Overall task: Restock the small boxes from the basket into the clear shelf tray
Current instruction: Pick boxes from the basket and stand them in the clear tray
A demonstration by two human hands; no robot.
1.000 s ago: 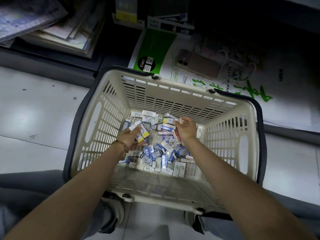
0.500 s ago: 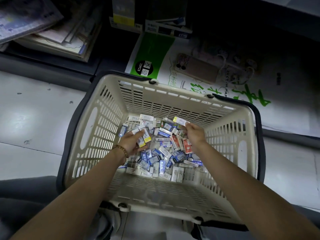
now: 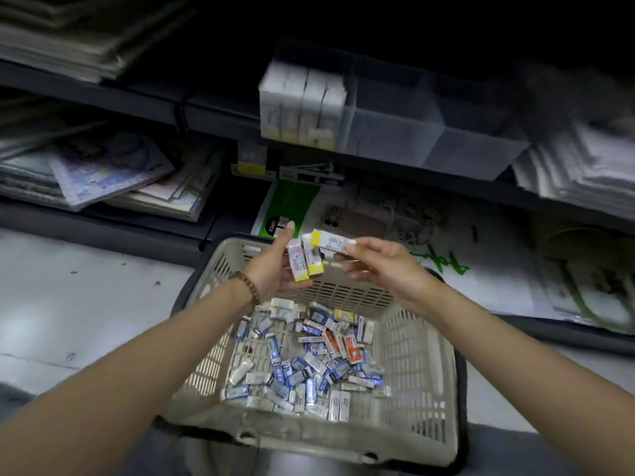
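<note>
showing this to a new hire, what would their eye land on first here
Probably the two hands raised above the basket: the left hand holds a couple of yellow-ended boxes, and the right hand pinches another yellow-ended box beside them. Below, the cream basket on the floor holds a jumble of small boxes, mostly blue and white. Above, the clear shelf tray has boxes standing only at its left end.

The basket (image 3: 417,379) is matt cream plastic (a slotted lattice). The boxes (image 3: 302,369) in it look like printed card. The tray (image 3: 412,132) is clear, faintly frosted plastic. The floor (image 3: 68,304) is smooth and slightly glossy.
</note>
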